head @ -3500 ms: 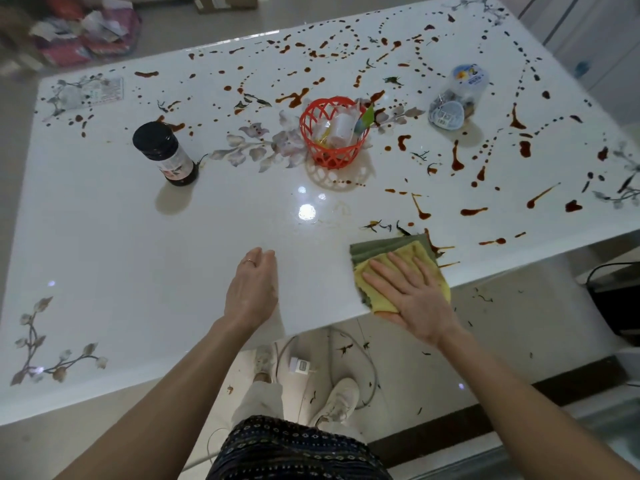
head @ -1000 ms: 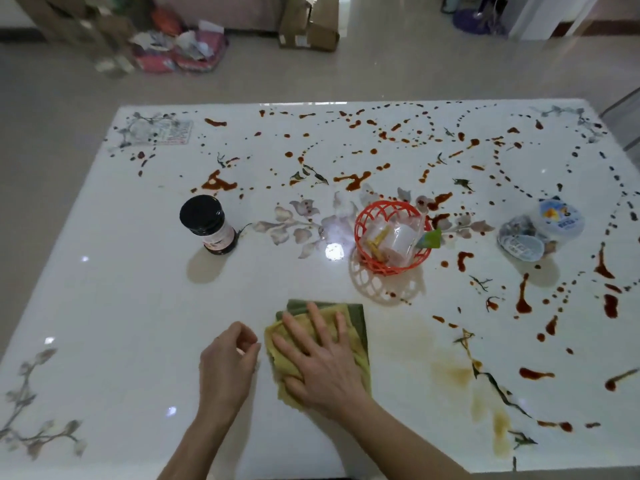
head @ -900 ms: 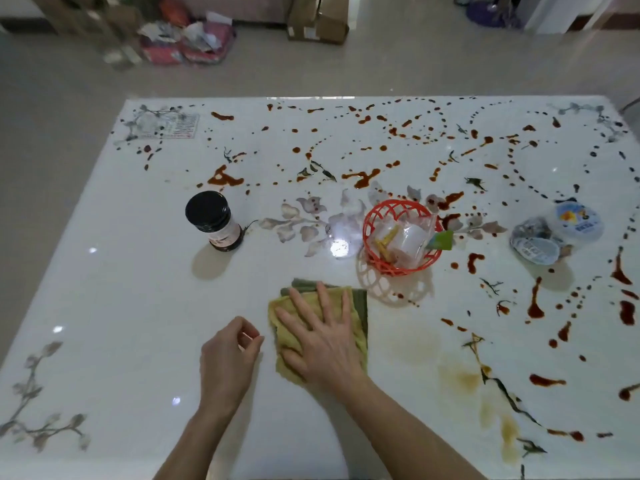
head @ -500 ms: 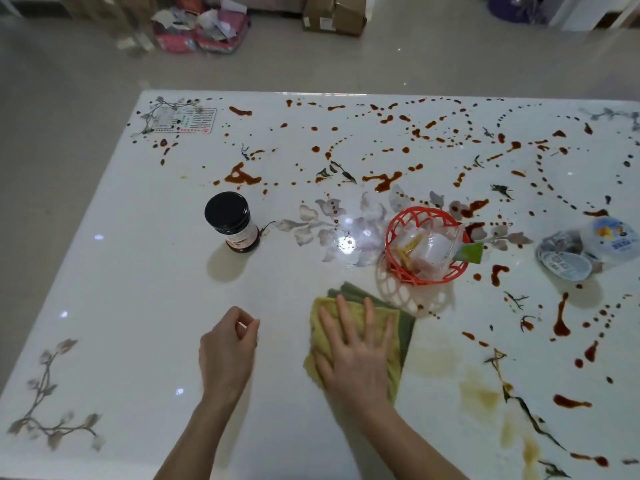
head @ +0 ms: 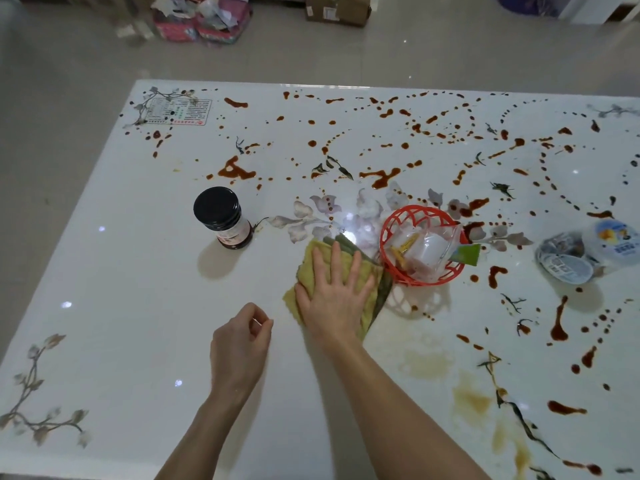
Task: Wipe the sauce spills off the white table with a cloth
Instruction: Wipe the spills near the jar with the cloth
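A folded yellow and green cloth (head: 311, 268) lies flat on the white table (head: 131, 306), just left of a red basket. My right hand (head: 334, 299) presses down on the cloth with straight, spread fingers. My left hand (head: 239, 351) rests on the table to the left of the cloth, fingers curled with thumb and forefinger touching, holding nothing I can see. Brown sauce spills (head: 235, 169) dot the far half and the right side of the table. Pale yellowish smears (head: 471, 396) mark the near right area.
A dark jar with a black lid (head: 221, 216) stands left of the cloth. The red basket (head: 422, 271) holds small packets. A plastic container with a loose lid (head: 585, 251) sits at the right. Boxes and bags lie on the floor beyond the table.
My right hand has slid the cloth away from me and to the right, up against the red basket. My left hand has stayed in place, curled.
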Demonstrator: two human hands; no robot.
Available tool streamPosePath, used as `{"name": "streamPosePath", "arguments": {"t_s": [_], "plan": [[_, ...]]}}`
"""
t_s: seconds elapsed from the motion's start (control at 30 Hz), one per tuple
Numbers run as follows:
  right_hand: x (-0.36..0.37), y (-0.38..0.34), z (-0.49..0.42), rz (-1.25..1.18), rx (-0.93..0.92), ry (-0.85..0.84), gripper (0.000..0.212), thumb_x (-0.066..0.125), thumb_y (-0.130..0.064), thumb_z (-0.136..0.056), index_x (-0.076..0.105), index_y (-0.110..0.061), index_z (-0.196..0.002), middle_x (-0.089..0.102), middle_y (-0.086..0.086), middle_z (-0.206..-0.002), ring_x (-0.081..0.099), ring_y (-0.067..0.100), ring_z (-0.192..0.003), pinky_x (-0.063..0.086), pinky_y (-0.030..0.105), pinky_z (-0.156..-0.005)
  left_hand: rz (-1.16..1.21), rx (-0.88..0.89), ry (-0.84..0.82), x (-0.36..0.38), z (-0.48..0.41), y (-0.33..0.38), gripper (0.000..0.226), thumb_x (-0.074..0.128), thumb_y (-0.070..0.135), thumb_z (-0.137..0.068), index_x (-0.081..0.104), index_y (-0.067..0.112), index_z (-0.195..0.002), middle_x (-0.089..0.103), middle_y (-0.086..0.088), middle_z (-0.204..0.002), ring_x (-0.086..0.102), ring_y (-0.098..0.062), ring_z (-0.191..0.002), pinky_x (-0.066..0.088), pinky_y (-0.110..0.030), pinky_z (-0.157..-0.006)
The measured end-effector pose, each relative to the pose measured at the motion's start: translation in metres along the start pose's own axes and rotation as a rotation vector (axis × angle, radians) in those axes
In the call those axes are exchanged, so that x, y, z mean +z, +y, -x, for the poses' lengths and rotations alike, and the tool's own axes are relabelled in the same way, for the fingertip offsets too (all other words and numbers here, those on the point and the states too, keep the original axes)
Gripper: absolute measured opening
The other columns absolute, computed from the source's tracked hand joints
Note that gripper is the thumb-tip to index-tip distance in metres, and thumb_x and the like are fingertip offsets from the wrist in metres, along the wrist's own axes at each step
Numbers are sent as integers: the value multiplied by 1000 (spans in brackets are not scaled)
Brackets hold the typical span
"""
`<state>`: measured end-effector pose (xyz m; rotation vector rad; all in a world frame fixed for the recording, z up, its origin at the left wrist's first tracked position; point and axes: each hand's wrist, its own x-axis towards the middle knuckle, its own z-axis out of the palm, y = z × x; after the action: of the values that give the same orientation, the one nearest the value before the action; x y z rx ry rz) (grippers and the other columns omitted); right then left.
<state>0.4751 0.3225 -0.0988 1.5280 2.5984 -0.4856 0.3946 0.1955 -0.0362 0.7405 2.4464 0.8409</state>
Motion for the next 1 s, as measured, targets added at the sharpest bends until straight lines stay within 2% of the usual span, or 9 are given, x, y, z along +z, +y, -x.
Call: {"name": "streamPosePath", "arguments": {"t_s": [0.1, 0.23, 0.3, 0.37, 0.5, 0.63, 0.73, 0.93, 1.0], "plan": [[6, 10, 22, -21, 88, 39, 76, 24, -68, -95, -8, -37, -156, -8, 1, -167, -10, 40, -151, -20, 63, -110, 8, -7, -10, 6, 7, 4, 24, 65, 15, -82, 50, 24, -66, 53, 5, -54, 53, -16, -57, 46, -36, -57], [-6, 13, 4, -24, 135, -38, 79, 23, -68, -97, -15, -33, -156, -24, 4, -163, -17, 42, -149, -8, 68, -112, 1, 53, -72, 18, 9, 15, 24, 63, 11, -81, 50, 25, -66, 55, 6, -56, 55, -14, -58, 47, -35, -58], [-10, 15, 2, -35, 136, -31, 79, 25, -68, -97, -11, -32, -157, -22, 5, -164, -14, 42, -150, -5, 69, -113, -1, 87, -88, 25, 11, 20, 22, 62, 10, -80, 51, 24, -67, 56, 6, -57, 55, -14, -58, 48, -34, -59], [-7, 20, 17, -35, 124, -16, 77, 27, -67, -97, -5, -32, -158, -13, 5, -166, -6, 41, -151, -3, 69, -113, -1, 103, -103, 29, 14, 24, 21, 62, 11, -81, 51, 24, -68, 56, 6, -57, 55, -14, -58, 48, -34, -58], [0, 49, 61, 14, 124, 66, 76, 32, -66, -91, 28, -29, -156, 27, 9, -162, 24, 44, -145, 6, 67, -115, -24, 139, -131, 37, 20, 29, 21, 63, 11, -80, 52, 25, -68, 56, 7, -58, 54, -9, -58, 47, -32, -58], [-5, 94, 69, 65, 226, 110, 73, 31, -66, -91, 39, -25, -151, 41, 13, -154, 28, 46, -143, 13, 71, -113, -39, 179, -168, 47, 25, 38, 19, 63, 11, -80, 54, 24, -70, 55, 8, -57, 53, -8, -58, 45, -29, -57], [-8, 93, 68, 33, 265, 158, 71, 34, -61, -89, 46, -21, -147, 46, 15, -150, 33, 48, -140, 15, 73, -110, -37, 192, -170, 51, 28, 43, 18, 63, 11, -81, 55, 24, -71, 56, 8, -58, 53, -8, -58, 43, -28, -57], [-5, 130, 86, 122, -65, 150, 69, 41, -64, -91, 41, -28, -151, 40, 3, -156, 34, 41, -142, 17, 69, -112, -51, 247, -202, 64, 32, 53, 18, 64, 10, -81, 56, 24, -72, 57, 9, -60, 54, -7, -59, 45, -27, -57], [-9, 151, 80, 135, 6, 178, 67, 39, -64, -91, 48, -26, -146, 45, 5, -152, 35, 41, -141, 19, 70, -111, -55, 267, -206, 67, 32, 57, 18, 64, 9, -81, 56, 23, -71, 57, 9, -60, 54, -7, -59, 46, -29, -58]]}}
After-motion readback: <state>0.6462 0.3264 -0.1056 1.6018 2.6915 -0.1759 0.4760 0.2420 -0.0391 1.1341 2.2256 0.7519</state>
